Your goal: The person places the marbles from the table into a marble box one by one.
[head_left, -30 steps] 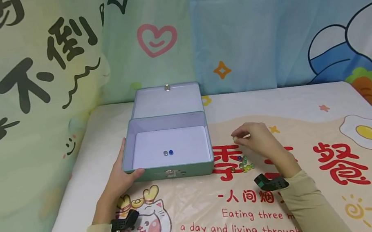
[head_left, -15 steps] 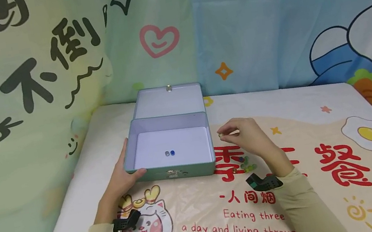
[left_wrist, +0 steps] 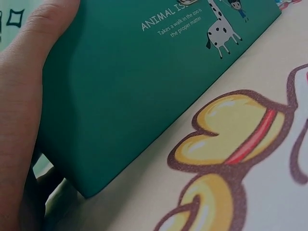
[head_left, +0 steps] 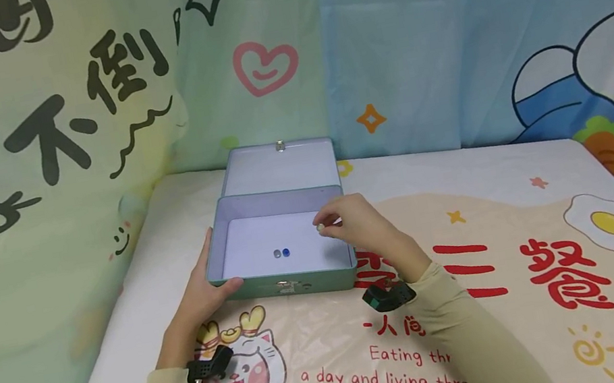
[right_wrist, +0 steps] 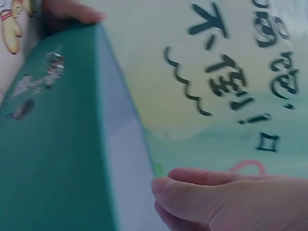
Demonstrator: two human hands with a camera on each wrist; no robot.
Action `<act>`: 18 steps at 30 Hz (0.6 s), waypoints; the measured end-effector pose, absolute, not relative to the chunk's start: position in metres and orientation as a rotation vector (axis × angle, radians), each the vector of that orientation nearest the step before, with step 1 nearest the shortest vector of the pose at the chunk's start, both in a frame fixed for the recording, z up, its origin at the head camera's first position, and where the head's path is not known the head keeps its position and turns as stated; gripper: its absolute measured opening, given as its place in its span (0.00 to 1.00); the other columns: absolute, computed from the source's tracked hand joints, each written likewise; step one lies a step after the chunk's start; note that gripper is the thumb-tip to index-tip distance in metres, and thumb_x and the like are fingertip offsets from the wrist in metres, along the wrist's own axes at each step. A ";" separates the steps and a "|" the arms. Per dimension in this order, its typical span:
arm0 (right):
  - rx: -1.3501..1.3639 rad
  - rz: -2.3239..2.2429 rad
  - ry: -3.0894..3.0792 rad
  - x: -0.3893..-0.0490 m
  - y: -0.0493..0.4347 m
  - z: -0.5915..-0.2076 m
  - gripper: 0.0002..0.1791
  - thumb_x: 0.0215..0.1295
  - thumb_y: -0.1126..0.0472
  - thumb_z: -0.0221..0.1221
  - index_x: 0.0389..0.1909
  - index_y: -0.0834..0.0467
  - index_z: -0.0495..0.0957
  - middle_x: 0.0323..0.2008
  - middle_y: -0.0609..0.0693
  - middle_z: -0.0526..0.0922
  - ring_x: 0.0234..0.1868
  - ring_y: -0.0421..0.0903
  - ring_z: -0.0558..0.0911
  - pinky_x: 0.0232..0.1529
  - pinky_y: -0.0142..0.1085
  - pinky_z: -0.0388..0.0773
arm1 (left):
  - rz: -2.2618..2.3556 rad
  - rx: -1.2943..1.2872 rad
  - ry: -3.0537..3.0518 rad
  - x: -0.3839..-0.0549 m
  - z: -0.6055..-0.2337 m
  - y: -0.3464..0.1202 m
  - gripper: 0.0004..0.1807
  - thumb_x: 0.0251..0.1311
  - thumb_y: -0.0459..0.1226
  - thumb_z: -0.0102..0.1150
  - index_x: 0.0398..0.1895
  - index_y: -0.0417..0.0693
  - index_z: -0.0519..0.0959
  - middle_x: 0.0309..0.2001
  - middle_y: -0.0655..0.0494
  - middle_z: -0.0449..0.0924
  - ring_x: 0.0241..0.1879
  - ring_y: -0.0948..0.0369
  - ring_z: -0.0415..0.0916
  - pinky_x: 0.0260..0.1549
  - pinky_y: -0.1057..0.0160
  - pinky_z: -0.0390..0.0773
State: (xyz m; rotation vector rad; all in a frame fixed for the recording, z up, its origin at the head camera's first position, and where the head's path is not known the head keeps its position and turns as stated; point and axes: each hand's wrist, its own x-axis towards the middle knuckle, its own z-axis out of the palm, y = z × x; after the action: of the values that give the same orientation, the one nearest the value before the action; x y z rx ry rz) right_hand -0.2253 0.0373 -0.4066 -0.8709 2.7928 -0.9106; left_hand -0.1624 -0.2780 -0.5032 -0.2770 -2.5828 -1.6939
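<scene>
A green metal box (head_left: 259, 287) with a pale inside stands on the table, its lid (head_left: 279, 170) tipped back. My left hand (head_left: 199, 294) grips the box's front left corner, thumb over the front rim. Drawings and print show on the green front wall (left_wrist: 120, 96) in the left wrist view. Over the right part of the box, my right hand (head_left: 360, 222) pinches a small pale marble (head_left: 320, 227) between thumb and fingertips. In the right wrist view the held marble is hidden behind the thumb. A clear marble (head_left: 277, 253) and a blue marble (head_left: 286, 253) lie side by side on the box floor.
A printed cloth (head_left: 531, 343) with red characters and cartoons covers the table. My right forearm (head_left: 473, 326) now hides the loose marbles to the right of the box. Patterned curtains (head_left: 381, 55) hang behind and to the left.
My right hand has moved left with the pale marble, from above the cloth to over the box. My left hand keeps its grip; the box and its two marbles have stayed put.
</scene>
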 end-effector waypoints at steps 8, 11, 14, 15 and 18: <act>-0.889 -0.815 2.769 -0.237 -0.001 -0.420 0.09 0.58 0.64 0.65 0.40 0.60 0.84 0.35 0.50 0.86 0.39 0.44 0.83 0.41 0.34 0.80 | -1.699 -0.287 -2.581 -0.163 -0.503 -0.279 0.65 0.43 0.55 0.70 0.76 0.66 0.33 0.76 0.50 0.42 0.72 0.43 0.50 0.66 0.38 0.54; -0.876 -0.792 2.769 -0.241 -0.009 -0.425 0.07 0.57 0.64 0.65 0.37 0.59 0.84 0.33 0.49 0.86 0.37 0.42 0.83 0.40 0.33 0.80 | -1.704 -0.286 -2.584 -0.162 -0.500 -0.278 0.65 0.43 0.54 0.71 0.75 0.66 0.33 0.76 0.49 0.42 0.72 0.42 0.50 0.66 0.37 0.54; -0.892 -0.744 2.773 -0.245 -0.015 -0.432 0.04 0.56 0.65 0.65 0.33 0.58 0.84 0.31 0.49 0.86 0.34 0.41 0.81 0.38 0.32 0.78 | -1.720 -0.274 -2.589 -0.161 -0.497 -0.277 0.65 0.43 0.54 0.71 0.76 0.65 0.33 0.77 0.49 0.42 0.72 0.43 0.49 0.67 0.38 0.54; -0.904 -0.724 2.776 -0.247 -0.017 -0.435 0.04 0.56 0.65 0.65 0.33 0.58 0.85 0.31 0.48 0.86 0.33 0.40 0.81 0.38 0.31 0.78 | -1.727 -0.270 -2.590 -0.160 -0.495 -0.277 0.65 0.43 0.53 0.71 0.76 0.64 0.32 0.77 0.49 0.41 0.72 0.43 0.49 0.67 0.38 0.54; -0.946 -0.661 2.788 -0.249 -0.022 -0.443 0.04 0.56 0.66 0.65 0.32 0.57 0.86 0.29 0.48 0.86 0.31 0.39 0.79 0.37 0.30 0.77 | -1.723 -0.265 -2.597 -0.157 -0.487 -0.274 0.66 0.44 0.54 0.71 0.76 0.59 0.32 0.76 0.47 0.41 0.72 0.42 0.48 0.67 0.38 0.53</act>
State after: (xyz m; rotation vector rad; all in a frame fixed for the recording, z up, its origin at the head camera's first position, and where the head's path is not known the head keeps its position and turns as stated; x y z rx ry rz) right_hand -0.2489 -0.0222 -0.4427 -0.9461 2.7882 -0.6609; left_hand -0.1565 -0.2740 -0.4870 -0.2648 -2.5971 -1.7226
